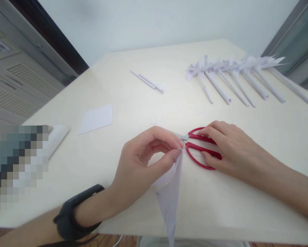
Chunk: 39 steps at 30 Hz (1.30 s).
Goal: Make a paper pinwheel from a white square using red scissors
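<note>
Thumb and fingertips of my left hand point(146, 161) pinch the top corner of a folded piece of white paper point(170, 195). The paper hangs down past the table's front edge in a narrow point. A pair of red-handled scissors point(201, 151) lies on the table, its blades partly hidden behind my left fingers. My right hand point(227, 144) rests over the scissors' handles, fingers on the upper loop and thumb at the lower one. The handles are spread apart.
Several rolled paper sticks with frilled paper tops point(236, 68) lie in a row at the back right. Two thin paper rolls point(148, 82) lie at the back middle. A white paper sheet point(97, 118) is on the left, near a blurred-out stack point(17, 161). Small paper scraps dot the table point(133, 106).
</note>
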Available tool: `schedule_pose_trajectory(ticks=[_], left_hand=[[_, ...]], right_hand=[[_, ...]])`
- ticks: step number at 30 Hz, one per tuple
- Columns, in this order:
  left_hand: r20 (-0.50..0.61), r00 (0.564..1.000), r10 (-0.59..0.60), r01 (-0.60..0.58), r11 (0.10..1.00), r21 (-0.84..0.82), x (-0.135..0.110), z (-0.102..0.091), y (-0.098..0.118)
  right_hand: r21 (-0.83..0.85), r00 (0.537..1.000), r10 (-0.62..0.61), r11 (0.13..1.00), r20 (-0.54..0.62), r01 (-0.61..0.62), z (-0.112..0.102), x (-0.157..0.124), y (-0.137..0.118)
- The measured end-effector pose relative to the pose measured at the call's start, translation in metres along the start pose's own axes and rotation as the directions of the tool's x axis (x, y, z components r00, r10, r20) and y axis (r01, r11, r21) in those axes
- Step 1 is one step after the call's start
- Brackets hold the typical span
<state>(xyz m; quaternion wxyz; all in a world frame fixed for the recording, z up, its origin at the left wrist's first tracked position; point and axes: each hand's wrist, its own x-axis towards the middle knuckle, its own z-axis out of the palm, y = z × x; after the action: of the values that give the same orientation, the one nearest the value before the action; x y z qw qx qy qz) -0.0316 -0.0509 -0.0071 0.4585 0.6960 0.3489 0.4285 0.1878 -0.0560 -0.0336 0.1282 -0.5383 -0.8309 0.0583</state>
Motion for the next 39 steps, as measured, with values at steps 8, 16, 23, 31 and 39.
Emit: schedule_pose_trajectory(ticks=[8, 16, 23, 31, 39], left_hand=[[0.012, 1.0, -0.004, 0.006, 0.996, -0.089, 0.001, -0.001, -0.005], [0.036, 0.997, -0.071, 0.074, 0.995, -0.073, -0.002, -0.001, -0.005], [0.053, 0.993, -0.101, 0.105, 0.992, -0.063, 0.0, 0.0, -0.005], [0.04, 0.989, -0.145, 0.148, 0.987, -0.068, 0.002, 0.001, -0.002], [0.048, 0.978, -0.202, 0.206, 0.974, -0.098, 0.001, -0.001, -0.004]], right_hand=[[0.347, 0.959, 0.244, 0.895, 0.144, -0.28, -0.017, -0.003, -0.009], [0.548, 0.97, 0.207, 0.801, 0.124, -0.241, -0.024, -0.005, -0.026], [0.462, 0.974, 0.219, 0.858, 0.064, -0.223, -0.017, -0.009, -0.027], [0.403, 0.989, 0.15, 0.905, 0.005, -0.139, -0.011, -0.013, -0.03], [0.353, 0.994, 0.09, 0.934, -0.069, -0.06, -0.008, -0.013, -0.027]])
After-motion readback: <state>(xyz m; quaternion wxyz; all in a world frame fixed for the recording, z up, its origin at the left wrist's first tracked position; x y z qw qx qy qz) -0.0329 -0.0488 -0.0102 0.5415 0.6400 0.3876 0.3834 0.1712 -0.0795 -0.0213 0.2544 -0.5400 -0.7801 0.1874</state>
